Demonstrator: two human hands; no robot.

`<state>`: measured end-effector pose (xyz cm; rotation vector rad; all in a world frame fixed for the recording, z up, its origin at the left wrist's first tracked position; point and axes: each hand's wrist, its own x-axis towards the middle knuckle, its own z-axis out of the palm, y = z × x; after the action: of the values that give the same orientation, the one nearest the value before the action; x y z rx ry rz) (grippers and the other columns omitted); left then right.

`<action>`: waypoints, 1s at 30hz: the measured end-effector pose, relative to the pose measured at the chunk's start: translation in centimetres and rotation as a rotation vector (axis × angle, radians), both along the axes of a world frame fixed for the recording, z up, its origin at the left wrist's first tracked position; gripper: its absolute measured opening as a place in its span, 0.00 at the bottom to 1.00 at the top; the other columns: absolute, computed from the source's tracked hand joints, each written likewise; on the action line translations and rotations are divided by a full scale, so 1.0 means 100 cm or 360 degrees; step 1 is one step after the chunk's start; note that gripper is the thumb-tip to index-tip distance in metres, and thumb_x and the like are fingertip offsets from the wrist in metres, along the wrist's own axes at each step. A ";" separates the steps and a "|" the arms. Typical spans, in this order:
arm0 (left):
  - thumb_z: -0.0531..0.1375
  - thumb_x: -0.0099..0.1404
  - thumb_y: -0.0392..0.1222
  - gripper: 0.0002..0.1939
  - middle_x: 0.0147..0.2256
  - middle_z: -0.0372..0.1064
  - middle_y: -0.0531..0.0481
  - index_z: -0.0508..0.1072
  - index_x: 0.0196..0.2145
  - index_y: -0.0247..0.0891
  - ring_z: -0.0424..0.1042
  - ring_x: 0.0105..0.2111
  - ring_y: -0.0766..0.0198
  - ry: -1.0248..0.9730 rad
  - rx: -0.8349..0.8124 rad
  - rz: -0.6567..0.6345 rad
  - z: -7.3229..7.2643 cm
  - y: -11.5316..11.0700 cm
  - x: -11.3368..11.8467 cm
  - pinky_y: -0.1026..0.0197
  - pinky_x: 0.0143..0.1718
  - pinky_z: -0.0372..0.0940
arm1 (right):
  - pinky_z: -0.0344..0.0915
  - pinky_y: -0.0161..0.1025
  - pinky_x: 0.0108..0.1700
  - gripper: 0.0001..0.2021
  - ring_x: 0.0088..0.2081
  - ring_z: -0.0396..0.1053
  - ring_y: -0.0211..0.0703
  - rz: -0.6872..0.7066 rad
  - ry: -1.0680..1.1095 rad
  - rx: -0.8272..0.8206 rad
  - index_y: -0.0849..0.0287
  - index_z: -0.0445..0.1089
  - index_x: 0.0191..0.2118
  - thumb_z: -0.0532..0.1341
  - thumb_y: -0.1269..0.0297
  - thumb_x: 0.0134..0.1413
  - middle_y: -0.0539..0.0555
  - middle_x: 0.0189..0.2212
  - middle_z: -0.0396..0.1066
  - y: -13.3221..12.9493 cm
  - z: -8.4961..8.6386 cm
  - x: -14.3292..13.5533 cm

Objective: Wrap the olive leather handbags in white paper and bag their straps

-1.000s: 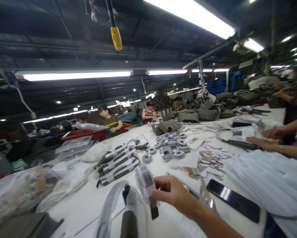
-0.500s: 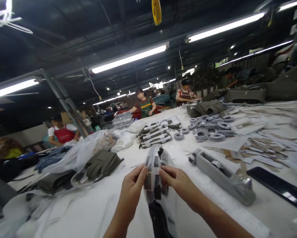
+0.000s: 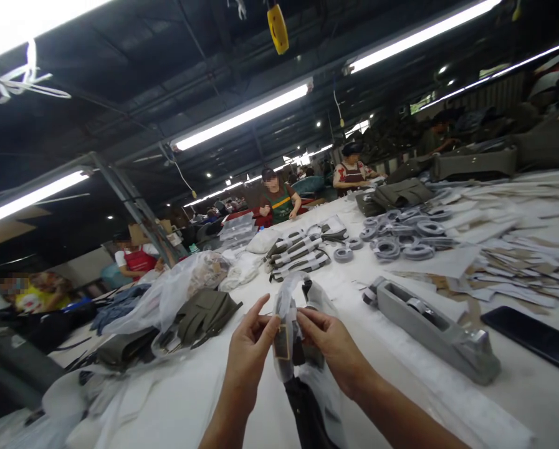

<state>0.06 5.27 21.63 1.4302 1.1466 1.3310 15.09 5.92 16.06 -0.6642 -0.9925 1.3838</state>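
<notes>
Between my two hands, in the middle of the head view, stands a dark strap wrapped in translucent white film. It bends over at the top, and its dark lower part runs down towards me. My left hand pinches the wrapped part from the left between thumb and a bent finger, with the index finger lifted off. From the right, my right hand pinches the wrapping with thumb and fingertips. A small tan-edged rectangle shows on the strap beside my left thumb. The exact kind of article is unclear.
Right of my hands are a grey tape dispenser and a black phone. Farther back lie bundled straps, grey rolls and paper strips. Olive fabric pieces lie left. Co-workers are beyond the table.
The view has tilted slightly, and most of the table things appear shifted right. My left index finger has lifted away from the wrapped strap. Both hands still pinch it.
</notes>
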 end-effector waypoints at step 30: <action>0.77 0.39 0.56 0.40 0.39 0.80 0.46 0.77 0.48 0.38 0.78 0.40 0.45 -0.0071 -0.0557 -0.0106 -0.006 0.025 0.004 0.60 0.30 0.74 | 0.66 0.37 0.52 0.14 0.46 0.73 0.44 -0.0820 -0.1083 0.0880 0.58 0.77 0.47 0.62 0.56 0.61 0.56 0.44 0.77 -0.008 0.019 0.044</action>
<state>0.48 7.74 21.04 1.1672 1.2223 1.0494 19.49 5.10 17.92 -0.9004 -1.5243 0.3812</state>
